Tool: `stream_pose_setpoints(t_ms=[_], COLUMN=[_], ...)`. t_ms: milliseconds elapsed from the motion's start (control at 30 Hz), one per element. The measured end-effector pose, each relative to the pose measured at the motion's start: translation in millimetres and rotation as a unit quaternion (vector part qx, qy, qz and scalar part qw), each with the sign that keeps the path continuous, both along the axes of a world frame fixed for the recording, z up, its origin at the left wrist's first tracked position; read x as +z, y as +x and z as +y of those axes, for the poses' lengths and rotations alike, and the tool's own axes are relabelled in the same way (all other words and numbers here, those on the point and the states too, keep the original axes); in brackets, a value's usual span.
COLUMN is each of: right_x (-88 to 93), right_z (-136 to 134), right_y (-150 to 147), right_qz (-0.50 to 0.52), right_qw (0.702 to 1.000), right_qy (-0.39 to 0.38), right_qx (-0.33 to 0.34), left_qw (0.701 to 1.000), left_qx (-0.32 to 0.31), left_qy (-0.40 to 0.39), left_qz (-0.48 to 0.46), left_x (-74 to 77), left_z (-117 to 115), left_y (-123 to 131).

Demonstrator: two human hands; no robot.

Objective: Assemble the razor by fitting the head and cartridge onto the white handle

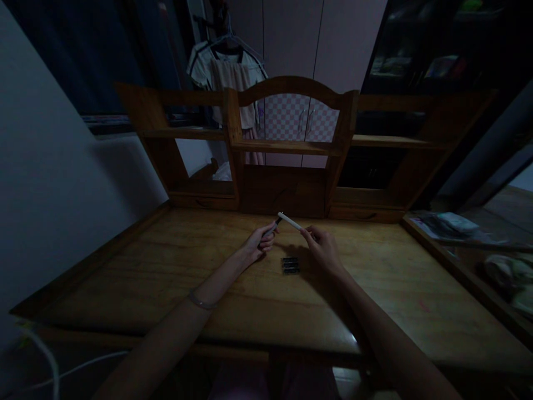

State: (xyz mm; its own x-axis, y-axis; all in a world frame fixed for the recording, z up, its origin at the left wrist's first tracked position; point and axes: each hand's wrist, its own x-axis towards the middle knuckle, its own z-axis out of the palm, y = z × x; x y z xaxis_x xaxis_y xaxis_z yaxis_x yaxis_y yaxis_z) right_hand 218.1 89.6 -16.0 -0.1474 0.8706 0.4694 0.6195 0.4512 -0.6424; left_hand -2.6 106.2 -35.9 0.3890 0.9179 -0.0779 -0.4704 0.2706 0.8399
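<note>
My left hand [261, 243] is closed around a slim grey pen-shaped tool with a black upper end [270, 230]. In my right hand [321, 245], a thin white stick [291, 221] is pinched between thumb and fingers, slanting up to the left. The tips of the two meet or nearly meet above the desk; whether they touch is hard to tell in the dim light. Just below, between my hands, a small group of dark, short pieces [290, 265] lies side by side on the wooden desk [187, 278]. Their exact kind is too dark to make out.
A wooden shelf unit [287, 146] rises along the desk's back edge. Clothes [233, 72] hang behind it, before a pale wardrobe [291, 33]. To the right, a lower surface holds plastic-wrapped things [456, 223] and cloth [510, 278]. A white cable [52, 361] hangs at lower left.
</note>
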Motion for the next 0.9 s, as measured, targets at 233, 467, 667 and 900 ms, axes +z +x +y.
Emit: stream_pose_setpoints(t_ms=[233, 467, 667, 900], right_x=[4.3, 2.3, 4.6, 1.2], right_z=[-2.2, -3.0, -5.5, -4.0], right_y=[1.4, -1.2, -1.8, -4.1], right_qz=[0.021, -0.004, 0.001, -0.009], right_qw=[0.999, 1.0, 0.999, 1.0], right_qy=[0.028, 0.006, 0.03, 0.016], right_qx=[-0.017, 0.012, -0.012, 0.019], left_qw=[1.0, 0.999, 0.999, 0.999], left_qx=[-0.003, -0.018, -0.022, -0.02], left_qy=[-0.013, -0.029, -0.036, -0.03], left_qz=[-0.015, -0.03, -0.031, -0.032], left_x=[-4.1, -2.6, -1.1, -1.0], left_z=[1.7, 1.2, 0.6, 0.0], left_y=[-4.0, -3.4, -2.9, -3.4])
